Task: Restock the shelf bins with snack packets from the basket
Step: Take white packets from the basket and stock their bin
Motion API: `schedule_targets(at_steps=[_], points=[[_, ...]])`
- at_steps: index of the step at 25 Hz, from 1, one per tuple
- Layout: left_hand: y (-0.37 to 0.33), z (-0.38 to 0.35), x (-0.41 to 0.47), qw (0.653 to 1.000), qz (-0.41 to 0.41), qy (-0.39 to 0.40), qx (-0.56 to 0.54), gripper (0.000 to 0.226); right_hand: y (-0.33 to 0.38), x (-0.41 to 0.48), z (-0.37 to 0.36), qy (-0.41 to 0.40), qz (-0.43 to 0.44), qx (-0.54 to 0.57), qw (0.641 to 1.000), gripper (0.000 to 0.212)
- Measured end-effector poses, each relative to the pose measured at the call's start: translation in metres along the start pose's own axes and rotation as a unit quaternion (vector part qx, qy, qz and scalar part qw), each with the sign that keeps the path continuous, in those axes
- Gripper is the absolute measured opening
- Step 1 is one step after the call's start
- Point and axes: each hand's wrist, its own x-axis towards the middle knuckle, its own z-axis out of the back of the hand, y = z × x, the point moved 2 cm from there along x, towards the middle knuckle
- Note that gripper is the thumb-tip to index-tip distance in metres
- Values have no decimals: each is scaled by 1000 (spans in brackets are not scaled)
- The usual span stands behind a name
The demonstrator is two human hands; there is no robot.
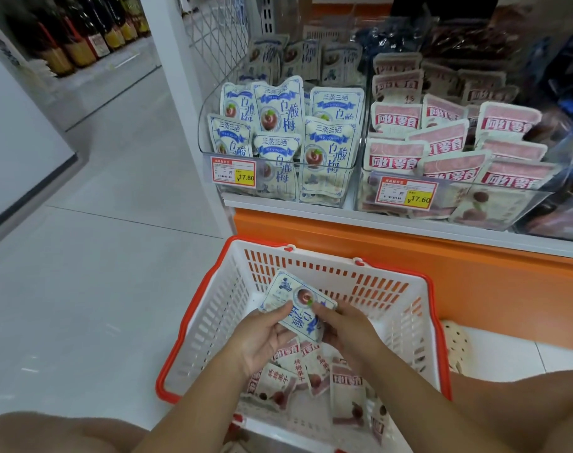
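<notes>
Over the white basket with an orange rim [193,308], both hands hold one blue-and-white snack packet [288,297]. My left hand [262,338] grips its lower left edge, and my right hand [347,331] pinches its right side. Several pink-and-white packets [347,397] lie on the basket floor beneath my hands. On the shelf above, a clear left bin [278,171] holds matching blue-and-white packets. The clear right bin [458,191] holds pink-and-white packets.
The shelf has an orange base panel [409,253] just behind the basket. A white post [187,103] and wire grid stand left of the bins. Pale floor tiles [99,240] stretch to the left, with bottles on a far shelf [82,37]. My knees frame the basket.
</notes>
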Motion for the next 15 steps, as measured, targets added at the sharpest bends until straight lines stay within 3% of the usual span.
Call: schedule_targets(at_steps=[7,12,15], points=[[-11,-2,-8,992,-27,-66,100,32,14,-6,1,-35,30,69,997,24],[-19,-22,-18,996,-46,-61,48,30,23,-14,-6,-46,9,185,982,41],[-23,-32,-24,997,-60,-51,19,30,31,-19,-9,-25,13,190,981,57]])
